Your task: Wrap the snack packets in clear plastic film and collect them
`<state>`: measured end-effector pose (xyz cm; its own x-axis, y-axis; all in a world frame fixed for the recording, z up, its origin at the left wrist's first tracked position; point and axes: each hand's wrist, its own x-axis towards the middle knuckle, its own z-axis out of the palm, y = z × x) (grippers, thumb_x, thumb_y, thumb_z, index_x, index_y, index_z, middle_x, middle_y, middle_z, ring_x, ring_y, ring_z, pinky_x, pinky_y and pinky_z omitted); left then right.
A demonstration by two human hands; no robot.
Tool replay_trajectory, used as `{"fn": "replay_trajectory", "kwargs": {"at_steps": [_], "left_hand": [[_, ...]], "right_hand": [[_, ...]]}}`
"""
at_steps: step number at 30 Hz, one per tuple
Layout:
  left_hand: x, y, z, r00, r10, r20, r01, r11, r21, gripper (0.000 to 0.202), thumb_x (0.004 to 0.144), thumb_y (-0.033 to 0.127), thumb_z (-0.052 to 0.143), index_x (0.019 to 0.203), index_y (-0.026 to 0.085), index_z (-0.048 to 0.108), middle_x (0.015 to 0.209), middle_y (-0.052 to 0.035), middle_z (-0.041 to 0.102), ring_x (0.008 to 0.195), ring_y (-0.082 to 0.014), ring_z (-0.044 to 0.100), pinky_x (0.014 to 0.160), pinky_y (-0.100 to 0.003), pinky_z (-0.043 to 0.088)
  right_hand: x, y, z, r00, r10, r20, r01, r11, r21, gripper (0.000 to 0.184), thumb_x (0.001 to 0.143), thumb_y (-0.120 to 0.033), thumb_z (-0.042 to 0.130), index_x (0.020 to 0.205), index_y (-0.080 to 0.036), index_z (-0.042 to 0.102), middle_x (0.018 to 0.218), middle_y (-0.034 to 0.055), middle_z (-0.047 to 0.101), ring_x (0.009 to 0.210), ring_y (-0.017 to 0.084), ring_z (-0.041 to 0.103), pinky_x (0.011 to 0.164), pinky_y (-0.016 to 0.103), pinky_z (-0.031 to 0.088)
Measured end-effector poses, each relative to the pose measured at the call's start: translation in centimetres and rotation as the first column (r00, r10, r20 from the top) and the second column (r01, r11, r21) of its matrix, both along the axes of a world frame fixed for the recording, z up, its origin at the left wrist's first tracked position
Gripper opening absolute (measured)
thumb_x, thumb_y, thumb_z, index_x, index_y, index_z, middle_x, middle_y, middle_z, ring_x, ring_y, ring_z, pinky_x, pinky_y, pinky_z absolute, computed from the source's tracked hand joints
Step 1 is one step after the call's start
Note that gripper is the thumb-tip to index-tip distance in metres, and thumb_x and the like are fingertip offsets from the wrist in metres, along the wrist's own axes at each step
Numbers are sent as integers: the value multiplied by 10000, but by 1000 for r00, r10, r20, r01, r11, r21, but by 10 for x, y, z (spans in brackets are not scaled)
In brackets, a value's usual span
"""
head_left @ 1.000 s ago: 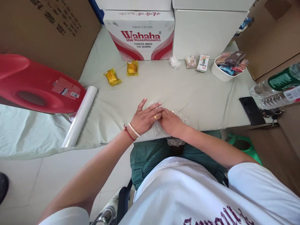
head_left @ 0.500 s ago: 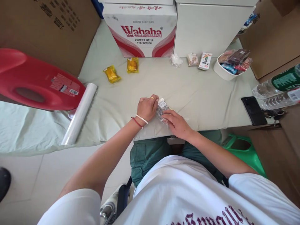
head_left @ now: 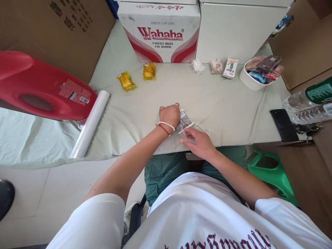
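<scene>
Near the table's front edge lies a small packet [head_left: 185, 121] with a dark printed face and a pale border. My left hand [head_left: 169, 114] is closed in a fist at the packet's left side, gripping its edge; the fingertips are partly hidden. Clear plastic film [head_left: 203, 129] spreads on the cloth to the right of the packet. My right hand [head_left: 199, 140] is at the packet's lower right, fingers curved with thumb and forefinger apart, close to the film. Whether those fingers touch the film I cannot tell.
Behind stand a Wahaha water carton [head_left: 163, 38], two yellow-wrapped snacks [head_left: 149, 71], crumpled film [head_left: 197, 67] and a white tub [head_left: 251, 79] of packets. A plastic roll [head_left: 90, 124] and red jug [head_left: 52, 86] stand left; a phone [head_left: 284, 125] and bottles [head_left: 308, 95] lie right.
My left hand has shifted right and turned over the packet's left side. My right hand's fingers have drawn lower and opened. More of the packet's printed face shows, with film stretched to its right.
</scene>
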<state>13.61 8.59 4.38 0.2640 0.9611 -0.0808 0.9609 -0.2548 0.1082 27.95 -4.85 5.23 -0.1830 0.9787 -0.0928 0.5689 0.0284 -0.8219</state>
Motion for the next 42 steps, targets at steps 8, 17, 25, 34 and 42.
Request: {"fn": "replay_trajectory", "kwargs": {"at_steps": [8,17,25,34,42], "left_hand": [[-1,1,-8,1000,-27,3,27,999,37,356,1023,175,308,1135,169,645,1013,-164,764,981,-301,726,894,-436,398],[-1,-7,-13,995,-11,101,4,997,73,353,1045,198,295,1150,170,631,1027,-160,756,1000,-292,713,901,-427,389],[-10,-13,-19,961,53,270,-76,994,74,404,1084,297,241,1204,162,602,977,-146,750,1002,-282,697,925,-416,389],[-11,-10,-7,899,-181,399,69,958,279,353,1057,322,346,1126,216,675,1346,-154,658,1399,-311,453,1127,-506,292],[16,9,-14,946,-10,323,11,1000,-1,307,1015,253,368,1131,194,646,1203,-169,695,1201,-323,617,991,-479,462]], "right_hand": [[25,24,27,898,-49,437,-4,993,120,194,1000,-230,530,1035,-218,721,1065,97,683,1071,260,597,786,325,469],[39,17,-4,930,-126,345,84,987,136,260,1012,-324,526,1159,-203,702,1138,101,644,876,221,616,752,338,485],[47,69,2,911,233,339,-348,876,333,305,1037,-300,494,1132,-291,784,1058,94,640,963,254,505,886,409,478],[34,78,-19,862,405,305,-474,856,204,317,1024,-301,502,1086,-242,807,994,69,592,926,221,490,856,355,464],[48,79,-23,857,459,234,-506,835,216,380,984,-182,472,1197,-266,776,1082,74,627,998,224,544,923,374,501]]}}
